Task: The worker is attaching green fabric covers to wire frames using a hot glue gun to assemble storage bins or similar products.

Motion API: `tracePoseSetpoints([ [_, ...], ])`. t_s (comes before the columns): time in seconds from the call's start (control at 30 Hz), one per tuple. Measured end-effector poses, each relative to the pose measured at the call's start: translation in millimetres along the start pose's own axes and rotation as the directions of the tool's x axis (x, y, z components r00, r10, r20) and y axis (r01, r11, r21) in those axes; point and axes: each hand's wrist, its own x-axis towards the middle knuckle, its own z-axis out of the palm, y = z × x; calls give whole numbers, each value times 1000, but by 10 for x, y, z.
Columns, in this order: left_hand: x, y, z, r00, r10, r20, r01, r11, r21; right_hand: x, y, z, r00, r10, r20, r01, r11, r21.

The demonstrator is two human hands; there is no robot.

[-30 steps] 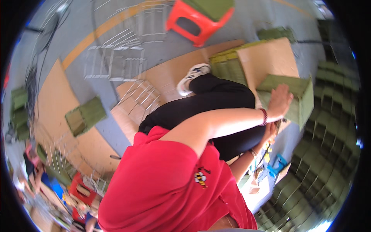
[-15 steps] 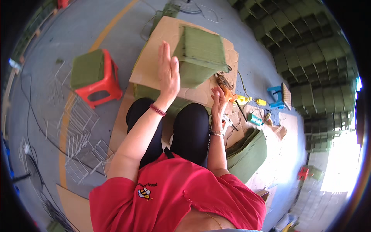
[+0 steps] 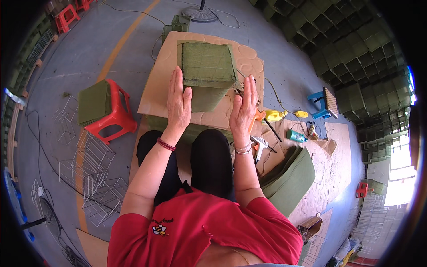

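Box (image 3: 208, 64) sits between both hands (image 3: 179, 109).

The box (image 3: 208, 62) sits on cardboard (image 3: 155, 98), right of the stool (image 3: 119, 111).

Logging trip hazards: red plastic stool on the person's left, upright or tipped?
Upright. The red plastic stool stands legs down on the grey floor, with flat green fabric-like sheets resting on its seat.

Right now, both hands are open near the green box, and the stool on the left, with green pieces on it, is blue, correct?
No: the head view shows the stool is red, not blue. The left hand and right hand are indeed open near the green box.
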Motion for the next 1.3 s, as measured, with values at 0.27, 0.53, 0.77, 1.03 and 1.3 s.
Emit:
tracePoseSetpoints([
  [0.27, -3, -6, 4, 1000, -10, -14, 10, 1000, 7, -78, 231, -162, 703, 708, 66, -580, 517, 629],
  [0.53, -4, 8, 5, 1000, -20, -9, 20, 1000, 2, 385, 369, -640, 784, 516, -345, -215, 747, 629],
  [0.77, -9, 14, 33, 999, -40, -21, 40, 999, 1, 188, 288, -28, 891, 401, 215, -455, 800, 392],
  [1.03, -18, 8, 32, 999, -50, -20, 51, 999, 10, -325, 259, -162, 832, 449, 325, -546, 767, 338],
  [1.3, -18, 3, -21, 998, -67, -7, 67, 998, -2, -2456, 1033, -1103, 500, 249, 829, -439, 898, -5],
])
